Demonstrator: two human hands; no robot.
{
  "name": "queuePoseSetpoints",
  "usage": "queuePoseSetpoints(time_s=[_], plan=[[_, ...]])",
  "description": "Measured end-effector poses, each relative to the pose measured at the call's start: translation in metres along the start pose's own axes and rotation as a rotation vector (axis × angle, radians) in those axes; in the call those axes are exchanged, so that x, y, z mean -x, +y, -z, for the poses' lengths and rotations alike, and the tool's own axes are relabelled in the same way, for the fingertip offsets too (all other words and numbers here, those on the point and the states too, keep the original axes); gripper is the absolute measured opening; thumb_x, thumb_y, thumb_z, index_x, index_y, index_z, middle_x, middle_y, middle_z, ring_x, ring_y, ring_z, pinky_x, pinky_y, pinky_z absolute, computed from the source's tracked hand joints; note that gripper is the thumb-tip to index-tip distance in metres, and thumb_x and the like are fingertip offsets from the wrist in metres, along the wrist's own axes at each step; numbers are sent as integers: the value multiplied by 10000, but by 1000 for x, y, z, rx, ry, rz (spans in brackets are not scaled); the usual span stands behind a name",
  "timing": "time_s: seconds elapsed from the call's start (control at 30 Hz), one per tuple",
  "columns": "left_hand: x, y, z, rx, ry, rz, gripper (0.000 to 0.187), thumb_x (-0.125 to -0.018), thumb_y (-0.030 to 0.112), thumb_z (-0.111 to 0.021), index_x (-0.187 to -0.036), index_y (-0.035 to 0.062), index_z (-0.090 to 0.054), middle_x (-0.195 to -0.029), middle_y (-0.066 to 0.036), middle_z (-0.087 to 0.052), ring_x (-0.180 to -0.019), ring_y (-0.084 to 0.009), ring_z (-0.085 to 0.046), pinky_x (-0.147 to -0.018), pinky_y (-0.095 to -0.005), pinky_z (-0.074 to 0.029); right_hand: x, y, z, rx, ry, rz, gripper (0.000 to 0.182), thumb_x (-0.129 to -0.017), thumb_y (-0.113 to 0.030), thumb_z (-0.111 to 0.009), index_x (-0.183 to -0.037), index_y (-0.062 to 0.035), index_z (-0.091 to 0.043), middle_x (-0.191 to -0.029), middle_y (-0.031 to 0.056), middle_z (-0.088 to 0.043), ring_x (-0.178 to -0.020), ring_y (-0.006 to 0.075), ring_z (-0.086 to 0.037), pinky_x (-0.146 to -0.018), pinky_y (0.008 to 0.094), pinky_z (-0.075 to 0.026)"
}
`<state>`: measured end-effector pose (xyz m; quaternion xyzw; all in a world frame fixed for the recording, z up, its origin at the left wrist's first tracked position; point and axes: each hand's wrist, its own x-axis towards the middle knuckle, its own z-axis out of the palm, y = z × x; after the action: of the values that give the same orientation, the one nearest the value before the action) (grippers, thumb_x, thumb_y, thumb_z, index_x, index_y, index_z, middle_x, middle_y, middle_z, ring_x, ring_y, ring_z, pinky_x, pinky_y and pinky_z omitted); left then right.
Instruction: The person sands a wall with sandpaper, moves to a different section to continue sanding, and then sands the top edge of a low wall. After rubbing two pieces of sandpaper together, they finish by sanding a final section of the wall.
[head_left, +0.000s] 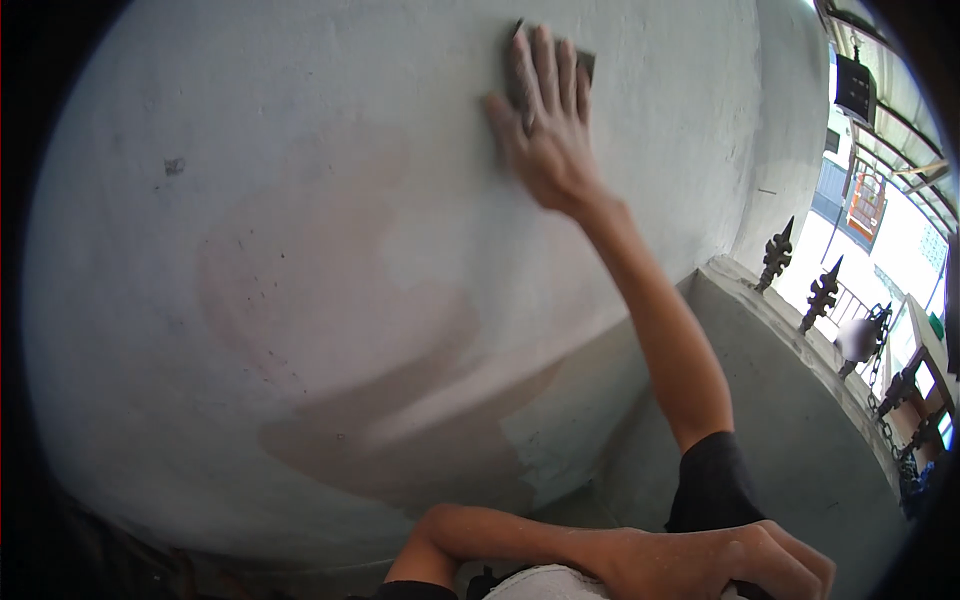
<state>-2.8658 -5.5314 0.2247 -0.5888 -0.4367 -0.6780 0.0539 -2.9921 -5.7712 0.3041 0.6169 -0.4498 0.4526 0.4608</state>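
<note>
Two hands: both bare and both the person's own, one raised high on the wall, one low at the bottom edge of the view.
Right hand [548, 120]: pressed flat against the wall, fingers spread and together holding a dark sanding block [588, 63] against the plaster; only the block's upper corners show past the fingertips.
Left hand [715, 565]: resting low, fingers curled over the rim of a white container [545, 585]; how firmly it grips cannot be told.
Wall [330, 200]: pale grey-white, with a large pinkish-brown patch across its middle and lower part and a small dark mark at upper left.
Sleeve [712, 480]: black, ending above the right elbow.
Low wall [790, 400]: grey, to the right, meeting the main wall at a corner.
Spiked railing [822, 295]: dark metal points standing on the low wall's top.
</note>
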Motion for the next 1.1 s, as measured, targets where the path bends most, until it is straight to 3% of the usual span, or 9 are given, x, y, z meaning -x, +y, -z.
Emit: queuePoseSetpoints(time_s=[0.17,0.23,0.3,0.5,0.6,0.7,0.97,1.0,1.1], plan=[[19,5,8,37,42,107,249,-959,208,-651,-1005,-36,-675,-962,-114,-653,-855,-227,-644,-702,-297,-521,83,-37,5,44,-283,109,685,-1028,-447,-373,-1567,-87,-151,-1630,165,-79,-1502,376,-8,-1218,509,-29],[32,22,17,-601,13,96,320,-976,293,-620,-962,-23,-667,-921,-110,-636,-815,-242,-638,-683,-328,-522,85,-25,14,40,-397,219,679,-1030,-447,-365,-1566,-85,-160,-1629,169,-89,-1501,384,-17,-1215,507,-35],[53,38,29,-725,363,275,250,-842,42,-734,-1086,19,-681,-959,-109,-682,-911,-239,-676,-792,-313,-544,57,-5,15,1,-312,132,675,-1032,-442,-364,-1566,-85,-158,-1628,171,-92,-1500,384,-20,-1215,505,-34],[113,127,34,-1778,1131,349,230,-885,49,-654,-1101,21,-579,-847,-30,-586,-721,-98,-554,-667,-273,-482,38,2,8,-101,-80,-136,672,-1036,-442,-352,-1566,-82,-149,-1629,176,-72,-1498,396,-4,-1211,519,-23],[114,186,39,-2453,1047,21,195,-922,126,-671,-1054,25,-570,-1043,-77,-582,-855,-131,-558,-775,-302,-490,116,-35,-1,-48,-305,-3,677,-1032,-465,-352,-1574,-122,-139,-1633,167,-48,-1497,397,7,-1209,531,-11],[97,247,46,-2682,954,59,213,-958,178,-651,-1090,37,-562,-958,-64,-597,-811,-127,-578,-728,-303,-499,119,-17,12,-24,-438,75,655,-1035,-446,-352,-1577,-142,-143,-1634,163,-46,-1500,388,2,-1211,519,-20],[41,356,60,-3290,80,77,213,-966,189,-624,-1151,88,-599,-1022,-53,-667,-862,-173,-652,-749,-329,-540,54,10,7,-99,3,-302,699,-1036,-439,-350,-1560,-39,-118,-1623,213,-32,-1493,419,10,-1205,521,-17],[36,365,63,-3390,-202,54,215,-963,180,-619,-1161,98,-600,-1029,-47,-669,-889,-185,-657,-773,-338,-548,72,-6,4,-102,-92,-301,705,-1036,-440,-356,-1560,-35,-112,-1622,217,-30,-1492,419,26,-1204,529,-8],[30,380,70,-3507,-190,211,243,-946,190,-630,-1171,102,-600,-1034,-48,-667,-921,-200,-654,-819,-356,-546,129,-33,-1,-58,-259,-162,710,-1036,-438,-357,-1563,-41,-98,-1623,216,-20,-1493,412,48,-1200,538,9]])
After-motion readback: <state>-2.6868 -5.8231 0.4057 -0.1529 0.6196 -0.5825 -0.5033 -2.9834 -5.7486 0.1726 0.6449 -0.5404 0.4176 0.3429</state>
